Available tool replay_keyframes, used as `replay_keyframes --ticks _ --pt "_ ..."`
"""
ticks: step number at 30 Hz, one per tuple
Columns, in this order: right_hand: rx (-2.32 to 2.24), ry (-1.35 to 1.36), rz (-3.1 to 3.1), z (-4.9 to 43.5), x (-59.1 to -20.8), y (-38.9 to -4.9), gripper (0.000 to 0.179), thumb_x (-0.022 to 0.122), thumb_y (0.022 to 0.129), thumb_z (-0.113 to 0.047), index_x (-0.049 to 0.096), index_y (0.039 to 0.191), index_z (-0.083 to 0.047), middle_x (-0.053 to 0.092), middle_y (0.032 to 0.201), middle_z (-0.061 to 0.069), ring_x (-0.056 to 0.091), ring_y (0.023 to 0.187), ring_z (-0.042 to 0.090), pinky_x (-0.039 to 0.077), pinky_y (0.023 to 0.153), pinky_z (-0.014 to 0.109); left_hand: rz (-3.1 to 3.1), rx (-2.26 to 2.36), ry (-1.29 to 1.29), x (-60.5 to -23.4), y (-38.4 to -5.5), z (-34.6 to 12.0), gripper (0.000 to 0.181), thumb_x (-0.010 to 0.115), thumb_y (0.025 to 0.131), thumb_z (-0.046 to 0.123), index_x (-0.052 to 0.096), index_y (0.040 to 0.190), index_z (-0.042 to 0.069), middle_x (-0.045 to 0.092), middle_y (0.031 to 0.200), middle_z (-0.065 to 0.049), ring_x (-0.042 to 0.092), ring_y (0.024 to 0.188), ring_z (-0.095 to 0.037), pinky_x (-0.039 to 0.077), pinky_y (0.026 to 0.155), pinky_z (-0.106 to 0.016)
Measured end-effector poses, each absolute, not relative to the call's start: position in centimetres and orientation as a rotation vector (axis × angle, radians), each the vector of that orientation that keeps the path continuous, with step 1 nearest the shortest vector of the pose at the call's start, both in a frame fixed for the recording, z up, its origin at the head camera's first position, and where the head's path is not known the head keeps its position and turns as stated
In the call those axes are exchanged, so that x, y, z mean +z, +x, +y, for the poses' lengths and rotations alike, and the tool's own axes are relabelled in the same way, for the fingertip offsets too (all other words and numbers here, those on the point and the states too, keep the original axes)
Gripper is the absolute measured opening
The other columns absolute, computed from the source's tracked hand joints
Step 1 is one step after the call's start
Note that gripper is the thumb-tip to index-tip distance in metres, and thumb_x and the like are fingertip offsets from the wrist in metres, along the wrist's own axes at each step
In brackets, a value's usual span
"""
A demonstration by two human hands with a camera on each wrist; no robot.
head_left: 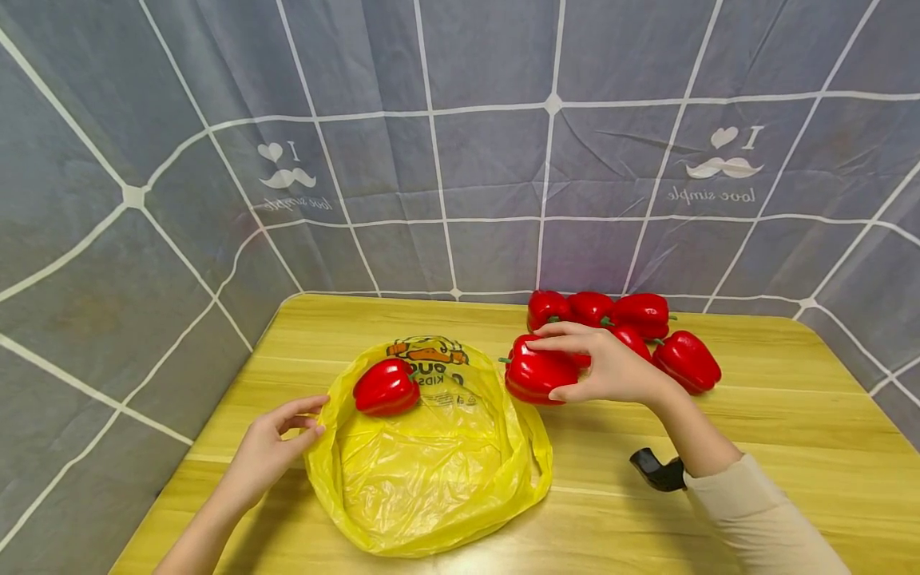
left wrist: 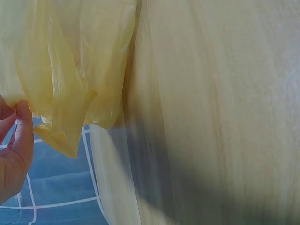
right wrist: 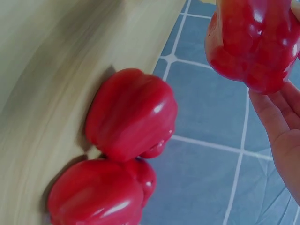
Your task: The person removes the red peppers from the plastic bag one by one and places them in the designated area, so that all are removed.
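A yellow plastic bag point(head_left: 424, 471) lies on the table with its mouth spread wide and a duck print at the back. One red bell pepper point(head_left: 386, 388) rests inside it, toward the back left. At the bag's left rim, my left hand point(head_left: 269, 447) pinches the plastic between thumb and fingers; the left wrist view shows the yellow folds hanging beside that hand. My right hand point(head_left: 611, 369) grips another red bell pepper point(head_left: 533, 375) by the bag's right rim, its green stem pointing left. The right wrist view has this held pepper point(right wrist: 255, 42) at the upper right.
Several more red bell peppers point(head_left: 686, 361) are grouped at the back right of the wooden table point(head_left: 776, 431), partly behind my right hand. A black wrist-camera mount point(head_left: 656, 469) shows beside the right wrist. A grey curtain point(head_left: 489, 176) with white lines hangs around the table.
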State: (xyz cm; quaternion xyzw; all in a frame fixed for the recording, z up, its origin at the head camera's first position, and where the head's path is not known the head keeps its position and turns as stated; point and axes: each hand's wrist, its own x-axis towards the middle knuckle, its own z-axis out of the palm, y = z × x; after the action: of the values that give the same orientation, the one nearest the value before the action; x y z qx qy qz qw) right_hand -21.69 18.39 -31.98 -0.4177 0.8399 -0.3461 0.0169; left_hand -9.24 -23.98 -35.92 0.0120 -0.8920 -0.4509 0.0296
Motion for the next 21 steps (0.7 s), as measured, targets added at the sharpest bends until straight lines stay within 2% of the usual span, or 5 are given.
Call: replay_keyframes --ticks 8,21 --pt "-1.071 -1.261 2.641 19.9 -32.9 -21.5 0.056 0.082 0.068 -0.016 0.063 0.121 -0.013 0.053 0.129 0.005 0.051 0.113 0.021 0.051 0.081 0.032 -2.758 -1.389 0.035 -35.8 -9.2 -24.0 0.04 0.066 0.087 0.009 0.058 0.124 0.0 0.06 0.115 -0.018 0.055 0.088 -0.002 0.047 0.065 -0.022" --pt "-1.031 -1.171 2.688 21.9 -35.3 -21.4 0.056 0.083 0.067 -0.017 0.064 0.12 -0.012 0.055 0.127 0.01 0.049 0.116 0.025 0.047 0.086 0.044 -2.743 -1.404 0.011 -35.6 -9.2 -23.9 0.039 0.065 0.087 0.008 0.058 0.124 0.0 0.059 0.116 -0.019 0.055 0.088 -0.002 0.048 0.066 -0.021"
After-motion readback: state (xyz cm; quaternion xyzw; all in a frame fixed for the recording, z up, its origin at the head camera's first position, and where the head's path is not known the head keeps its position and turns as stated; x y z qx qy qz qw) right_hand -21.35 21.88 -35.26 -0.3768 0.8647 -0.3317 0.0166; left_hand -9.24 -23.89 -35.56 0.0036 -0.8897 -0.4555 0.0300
